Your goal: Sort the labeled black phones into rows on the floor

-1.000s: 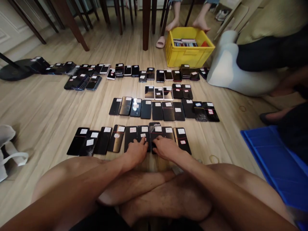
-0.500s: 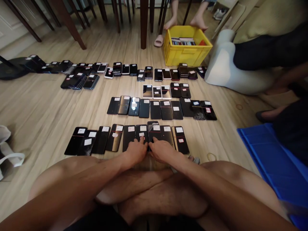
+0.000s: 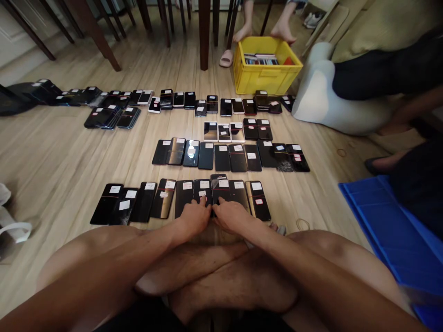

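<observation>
Wood-plank floor [image 3: 173, 124] spreads across my view; in its nearest row of labelled phones, two black smartphones [image 3: 202, 187] lie side by side. My left hand [image 3: 195, 216] and right hand [image 3: 235, 215] touch their lower parts, fingers partly bent; I cannot tell whether either grips. Farther rows of phones [image 3: 222, 159] lie beyond, then a yellow crate [image 3: 265, 83] beside a pink slipper [image 3: 226, 58].

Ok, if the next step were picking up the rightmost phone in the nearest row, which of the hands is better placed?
Probably the right hand. It is closer to the rightmost phone, while the left hand is farther off, with the right hand in between.
</observation>
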`<act>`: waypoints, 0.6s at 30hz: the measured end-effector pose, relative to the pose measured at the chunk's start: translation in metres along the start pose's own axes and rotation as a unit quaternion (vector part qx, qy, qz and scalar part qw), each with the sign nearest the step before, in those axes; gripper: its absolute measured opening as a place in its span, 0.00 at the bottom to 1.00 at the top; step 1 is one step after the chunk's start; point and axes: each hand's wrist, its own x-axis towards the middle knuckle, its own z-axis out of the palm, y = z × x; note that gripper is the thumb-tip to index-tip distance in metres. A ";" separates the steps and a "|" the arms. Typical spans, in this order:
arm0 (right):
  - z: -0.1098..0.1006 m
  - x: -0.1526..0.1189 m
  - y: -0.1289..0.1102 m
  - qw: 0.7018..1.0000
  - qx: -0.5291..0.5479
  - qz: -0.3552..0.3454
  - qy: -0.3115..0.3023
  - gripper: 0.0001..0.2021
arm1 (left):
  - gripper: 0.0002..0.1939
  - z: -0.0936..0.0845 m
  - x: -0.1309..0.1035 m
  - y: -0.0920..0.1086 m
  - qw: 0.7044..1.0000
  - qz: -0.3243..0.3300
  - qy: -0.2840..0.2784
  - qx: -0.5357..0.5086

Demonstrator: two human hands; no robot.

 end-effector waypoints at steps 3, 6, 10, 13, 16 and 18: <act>0.001 0.000 0.000 1.000 -0.002 0.000 0.000 0.17 | 0.25 0.001 0.001 0.000 1.000 -0.001 0.002 -0.002; 0.001 0.000 0.000 1.000 -0.004 0.000 0.003 0.16 | 0.25 0.001 0.000 0.000 1.000 -0.004 0.001 -0.004; 0.001 -0.001 0.000 1.000 -0.003 0.001 0.002 0.18 | 0.25 0.001 0.000 -0.001 1.000 -0.001 0.002 -0.002; 0.001 0.000 -0.001 1.000 -0.003 0.006 -0.002 0.17 | 0.26 0.001 0.000 -0.001 1.000 0.000 0.005 -0.009; 0.001 0.000 -0.001 1.000 -0.001 0.008 -0.003 0.16 | 0.26 0.001 0.001 -0.001 1.000 0.004 0.002 -0.009; 0.000 -0.001 -0.001 1.000 0.000 0.007 -0.002 0.16 | 0.26 0.001 0.001 -0.001 1.000 0.005 -0.001 -0.006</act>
